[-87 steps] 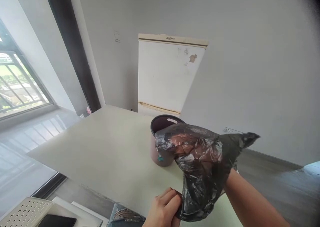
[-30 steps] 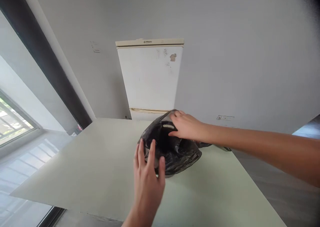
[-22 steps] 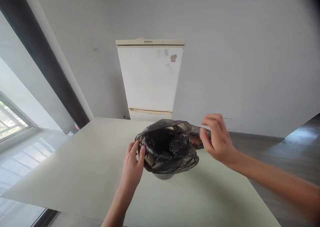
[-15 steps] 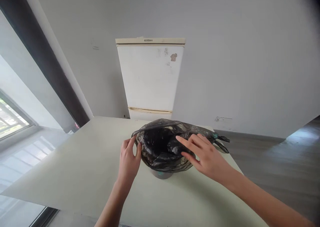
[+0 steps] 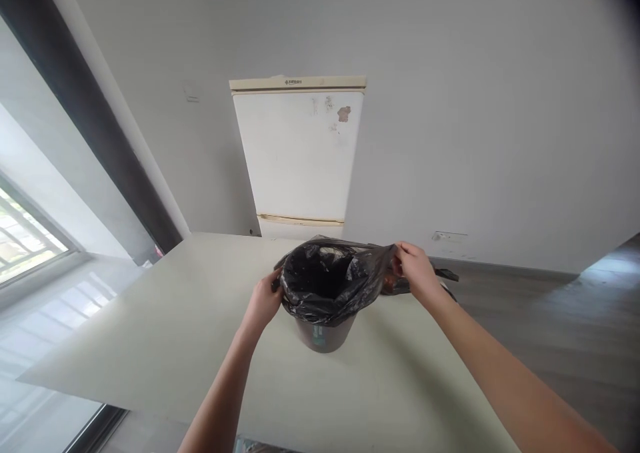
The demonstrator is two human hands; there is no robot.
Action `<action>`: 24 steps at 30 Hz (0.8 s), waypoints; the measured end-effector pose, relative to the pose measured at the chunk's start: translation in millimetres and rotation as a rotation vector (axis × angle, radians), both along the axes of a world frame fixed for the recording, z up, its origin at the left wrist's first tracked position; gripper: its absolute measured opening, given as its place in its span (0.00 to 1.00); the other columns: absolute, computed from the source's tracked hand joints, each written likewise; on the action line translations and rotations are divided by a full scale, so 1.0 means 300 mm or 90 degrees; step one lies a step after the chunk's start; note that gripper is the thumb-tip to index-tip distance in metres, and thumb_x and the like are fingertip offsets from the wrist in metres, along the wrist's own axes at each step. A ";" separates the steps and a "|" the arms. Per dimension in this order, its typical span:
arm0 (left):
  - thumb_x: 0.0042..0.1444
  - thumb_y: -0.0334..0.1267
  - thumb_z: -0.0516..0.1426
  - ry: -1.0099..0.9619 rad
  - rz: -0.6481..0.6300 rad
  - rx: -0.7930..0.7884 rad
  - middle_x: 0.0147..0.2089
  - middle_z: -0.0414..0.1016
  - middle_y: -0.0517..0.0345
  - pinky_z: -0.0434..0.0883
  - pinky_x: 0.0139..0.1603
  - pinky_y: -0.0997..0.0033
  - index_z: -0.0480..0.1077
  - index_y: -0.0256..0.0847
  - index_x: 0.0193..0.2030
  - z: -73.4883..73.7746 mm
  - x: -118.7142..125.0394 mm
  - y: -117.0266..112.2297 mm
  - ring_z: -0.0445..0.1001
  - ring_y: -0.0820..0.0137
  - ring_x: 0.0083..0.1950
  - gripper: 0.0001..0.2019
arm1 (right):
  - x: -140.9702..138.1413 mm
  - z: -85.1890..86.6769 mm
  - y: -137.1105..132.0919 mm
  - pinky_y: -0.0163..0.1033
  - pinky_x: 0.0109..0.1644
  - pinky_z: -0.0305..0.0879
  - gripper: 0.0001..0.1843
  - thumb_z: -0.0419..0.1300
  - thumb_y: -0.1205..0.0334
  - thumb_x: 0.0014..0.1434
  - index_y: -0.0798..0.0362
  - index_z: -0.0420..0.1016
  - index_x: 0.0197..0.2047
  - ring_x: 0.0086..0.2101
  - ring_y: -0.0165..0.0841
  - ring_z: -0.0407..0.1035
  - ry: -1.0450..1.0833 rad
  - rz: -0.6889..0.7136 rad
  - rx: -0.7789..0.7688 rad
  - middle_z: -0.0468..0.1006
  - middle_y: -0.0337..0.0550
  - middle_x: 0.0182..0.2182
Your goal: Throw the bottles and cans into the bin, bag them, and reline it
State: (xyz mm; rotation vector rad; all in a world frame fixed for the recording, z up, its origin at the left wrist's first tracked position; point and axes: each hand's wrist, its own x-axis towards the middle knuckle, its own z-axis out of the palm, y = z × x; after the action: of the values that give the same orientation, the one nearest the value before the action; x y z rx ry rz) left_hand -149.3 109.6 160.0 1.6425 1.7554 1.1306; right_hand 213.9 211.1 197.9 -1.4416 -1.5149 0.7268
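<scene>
The right hand has moved outward, fingers pinching the right edge of the black bag; the left hand likewise pinches its left. The bag lines the bin on the surface.

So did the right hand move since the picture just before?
Yes. Judged against the fridge, the right hand has moved to the right, and slightly up in the view.

From my end the bag is black, the bin dull mauve with a teal mark at its six o'clock, the table pale green; at twelve I get a white fridge with cream trim.
</scene>
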 end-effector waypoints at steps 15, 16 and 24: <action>0.55 0.28 0.54 -0.019 -0.163 -0.041 0.42 0.77 0.56 0.74 0.39 0.69 0.74 0.40 0.48 -0.164 -0.012 -0.142 0.74 0.67 0.40 0.15 | 0.044 -0.275 -0.160 0.56 0.49 0.78 0.22 0.62 0.52 0.63 0.51 0.76 0.58 0.49 0.50 0.78 -0.053 0.097 0.133 0.81 0.56 0.49; 0.56 0.28 0.54 -0.009 -0.167 -0.017 0.45 0.77 0.55 0.75 0.41 0.68 0.74 0.41 0.51 -0.185 -0.018 -0.150 0.75 0.67 0.42 0.16 | 0.046 -0.261 -0.193 0.59 0.57 0.75 0.28 0.64 0.55 0.63 0.49 0.72 0.64 0.57 0.51 0.74 -0.066 0.099 0.207 0.78 0.57 0.57; 0.61 0.31 0.56 0.051 -0.122 0.081 0.50 0.75 0.53 0.77 0.41 0.67 0.74 0.45 0.51 -0.296 -0.036 -0.135 0.75 0.69 0.42 0.13 | -0.055 -0.201 -0.334 0.52 0.52 0.75 0.23 0.66 0.76 0.64 0.44 0.78 0.57 0.47 0.42 0.79 -0.183 0.239 0.609 0.84 0.45 0.45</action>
State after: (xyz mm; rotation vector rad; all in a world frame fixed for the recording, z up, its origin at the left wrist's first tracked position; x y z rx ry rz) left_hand -160.0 69.2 71.1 1.9104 1.5617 1.1203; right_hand 197.5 111.0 137.6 -0.5486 -1.9856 -0.0617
